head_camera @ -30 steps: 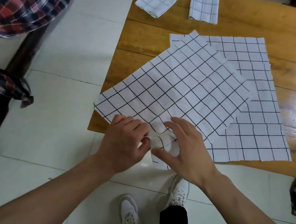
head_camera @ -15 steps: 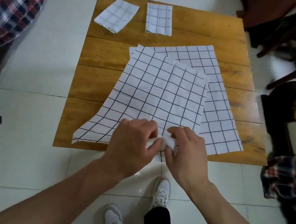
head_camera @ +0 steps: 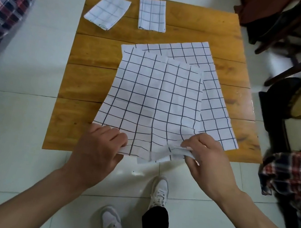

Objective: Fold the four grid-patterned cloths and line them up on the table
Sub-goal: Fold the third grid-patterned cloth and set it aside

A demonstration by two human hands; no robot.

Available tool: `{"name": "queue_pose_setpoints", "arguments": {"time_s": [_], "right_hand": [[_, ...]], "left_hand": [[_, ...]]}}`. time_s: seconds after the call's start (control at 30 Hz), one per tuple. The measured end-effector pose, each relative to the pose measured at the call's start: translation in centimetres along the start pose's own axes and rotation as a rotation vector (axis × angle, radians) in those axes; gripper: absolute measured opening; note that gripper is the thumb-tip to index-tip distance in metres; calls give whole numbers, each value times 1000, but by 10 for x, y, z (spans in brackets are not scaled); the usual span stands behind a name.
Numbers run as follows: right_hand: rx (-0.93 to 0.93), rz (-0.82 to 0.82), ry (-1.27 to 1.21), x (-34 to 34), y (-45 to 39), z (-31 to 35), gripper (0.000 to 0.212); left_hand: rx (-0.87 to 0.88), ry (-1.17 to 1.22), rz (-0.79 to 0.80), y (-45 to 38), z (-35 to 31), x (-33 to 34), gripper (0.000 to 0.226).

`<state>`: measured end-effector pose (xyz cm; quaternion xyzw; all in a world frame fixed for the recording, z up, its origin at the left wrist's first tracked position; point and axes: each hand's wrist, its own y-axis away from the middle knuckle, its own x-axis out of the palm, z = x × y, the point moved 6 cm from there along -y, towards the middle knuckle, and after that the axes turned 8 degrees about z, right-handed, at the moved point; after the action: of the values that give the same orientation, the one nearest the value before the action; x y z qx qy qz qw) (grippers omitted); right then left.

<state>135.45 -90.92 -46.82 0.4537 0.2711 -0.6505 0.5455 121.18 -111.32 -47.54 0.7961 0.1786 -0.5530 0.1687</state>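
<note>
A: What do the person's two hands hold?

B: The left hand (head_camera: 96,151) pinches the near edge of the top unfolded white cloth with a black grid (head_camera: 153,102), fingers curled over the hem at its near left corner. The right hand (head_camera: 209,162) grips the same hem further right, thumb under and fingers over a bunched bit of fabric that hangs past the edge of the square wooden table (head_camera: 85,78)

A: And where does that cloth lie from the grip?

B: It spreads flat away from both hands across the tabletop. Under it, showing out beyond the right hand and past the far edge, lies a second unfolded grid cloth (head_camera: 214,103), turned at a slight angle to the top one

A: The other two?

B: Well beyond the grip, near the far side of the table: one folded grid cloth, tilted (head_camera: 107,11), sits far ahead of the left hand at the table's corner; another folded grid cloth, set straight (head_camera: 152,14), lies just beside it, apart from it and not touching
</note>
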Motion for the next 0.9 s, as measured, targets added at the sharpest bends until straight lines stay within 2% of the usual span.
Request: {"name": "queue_pose_setpoints", "arguments": {"time_s": [0.1,0.23,0.3,0.4,0.5,0.57,0.7,0.9], "right_hand": [[-53,-11,-44,-5,5,-5,12],[-41,-6,-34,-16,8,-18,17],[-38,-3,-42,-23,8,-24,17],[-28,-13,-66,-33,6,-36,15],[6,-42,-78,-43,-2,-49,13],[32,-58,-87,-51,-11,-59,13],[57,-41,-105,-68,-35,-77,13],[25,3,-156,-88,-83,-97,12]], "left_hand": [[8,15,5,0,-5,0,24],[-15,11,11,1,1,-3,19],[-1,1,-14,1,6,-7,8],[-7,26,-46,-5,15,-15,29],[-19,44,-64,-18,19,-28,35],[-65,61,-74,-30,22,-37,31],[-191,74,-53,-57,31,-47,9],[-312,59,20,-100,43,-53,10]]}}
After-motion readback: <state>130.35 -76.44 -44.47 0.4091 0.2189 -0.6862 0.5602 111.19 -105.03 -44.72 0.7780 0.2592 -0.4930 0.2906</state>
